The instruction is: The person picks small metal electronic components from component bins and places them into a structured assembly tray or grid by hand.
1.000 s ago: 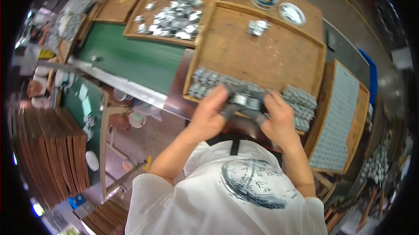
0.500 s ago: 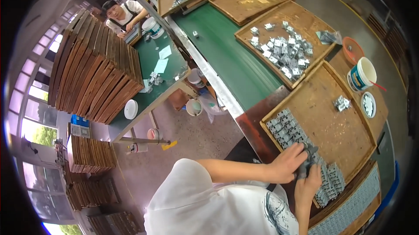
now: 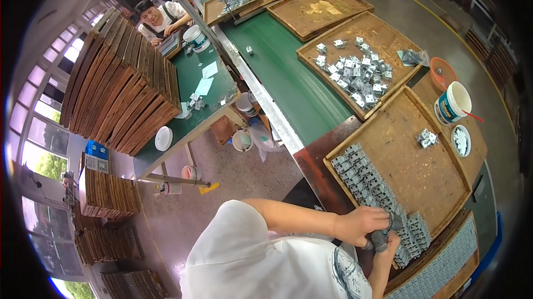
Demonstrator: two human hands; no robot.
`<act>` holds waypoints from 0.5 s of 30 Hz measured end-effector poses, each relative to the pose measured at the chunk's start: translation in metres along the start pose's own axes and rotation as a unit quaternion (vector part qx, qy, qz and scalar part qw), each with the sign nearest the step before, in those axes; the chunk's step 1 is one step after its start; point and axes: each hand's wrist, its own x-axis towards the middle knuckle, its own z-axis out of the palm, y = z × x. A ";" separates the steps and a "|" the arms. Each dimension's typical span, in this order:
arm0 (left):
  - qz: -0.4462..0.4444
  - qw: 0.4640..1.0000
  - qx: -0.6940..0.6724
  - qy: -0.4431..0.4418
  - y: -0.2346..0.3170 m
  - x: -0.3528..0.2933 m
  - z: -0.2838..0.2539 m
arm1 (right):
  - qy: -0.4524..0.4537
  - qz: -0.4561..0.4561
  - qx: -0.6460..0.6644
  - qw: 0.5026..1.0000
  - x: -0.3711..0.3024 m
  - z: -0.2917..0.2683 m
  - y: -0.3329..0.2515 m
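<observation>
My left hand [image 3: 361, 226] and my right hand [image 3: 387, 248] meet over the near left side of a wooden tray [image 3: 413, 157]. Both have closed, bent fingers, with dark grey material at the fingertips that looks like finger coverings. Whatever they grip between them is hidden. Beneath and beside them, small silvery metal parts [image 3: 363, 180] stand in tight rows along the tray's left side. A shorter block of such parts [image 3: 417, 229] lies just right of my right hand. A few loose parts [image 3: 427, 138] sit near the tray's right edge.
Beyond lies another tray [image 3: 400, 30] with a heap of metal parts [image 3: 358, 74], beside a green belt [image 3: 288, 71]. A white bucket [image 3: 452, 104], a white tub [image 3: 461, 140] and an orange bowl [image 3: 443, 74] stand right. Stacked boards [image 3: 119, 85] and a co-worker [image 3: 161, 20] are left.
My hands have come lower and nearer my body, uncovering more of the rows of parts. The whole view has shifted slightly.
</observation>
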 end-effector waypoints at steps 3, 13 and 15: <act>-0.030 0.999 -0.007 -0.027 -0.007 0.004 0.007 | 0.007 0.019 0.033 0.999 -0.001 -0.003 0.002; -0.063 0.995 0.004 -0.078 -0.004 0.003 0.045 | 0.030 0.022 -0.006 0.999 -0.028 -0.034 0.028; -0.067 0.992 0.000 -0.106 0.000 0.009 0.043 | 0.029 0.013 -0.017 0.999 -0.034 -0.040 0.032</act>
